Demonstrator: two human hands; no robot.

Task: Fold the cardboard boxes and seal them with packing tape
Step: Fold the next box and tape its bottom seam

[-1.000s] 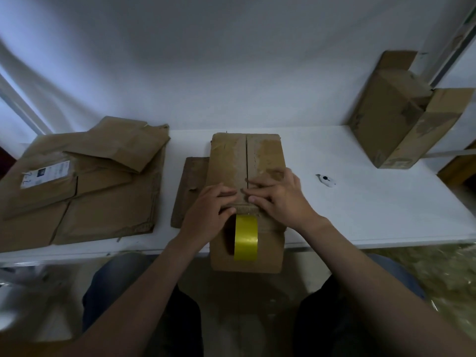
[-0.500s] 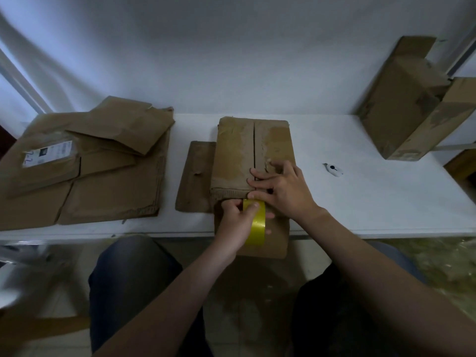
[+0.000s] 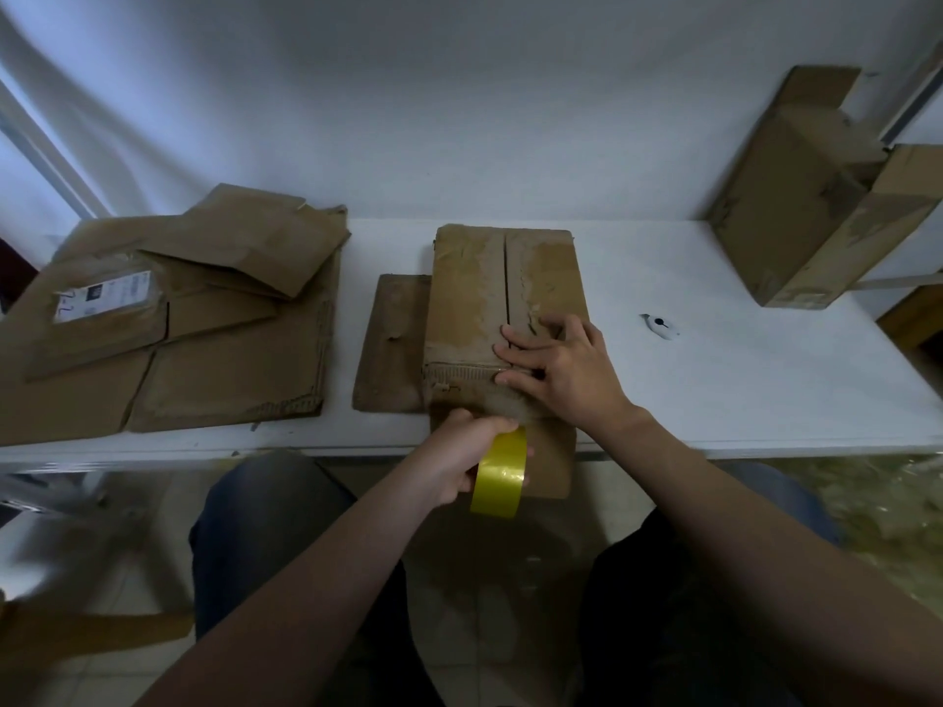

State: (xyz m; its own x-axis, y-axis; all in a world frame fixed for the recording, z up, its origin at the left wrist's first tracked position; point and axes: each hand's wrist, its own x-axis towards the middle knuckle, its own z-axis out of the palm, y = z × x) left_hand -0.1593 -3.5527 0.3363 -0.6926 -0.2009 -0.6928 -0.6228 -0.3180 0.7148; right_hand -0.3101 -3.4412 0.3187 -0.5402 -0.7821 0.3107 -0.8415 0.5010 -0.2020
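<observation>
Box (image 3: 490, 298) flaps closed; left hand (image 3: 459, 456) grips tape roll (image 3: 500, 474).

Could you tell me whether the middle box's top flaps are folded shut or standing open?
Folded shut: the flaps of the box lie flat, meeting at a centre seam, with the right hand pressing on them.

Tape roll (image 3: 500, 474) was glossy yellow. Box (image 3: 505, 308) brown, pale scuffed patches. Flattened cartons (image 3: 204, 349) brown, one with white label (image 3: 104, 297). Table (image 3: 740, 390) white.
</observation>
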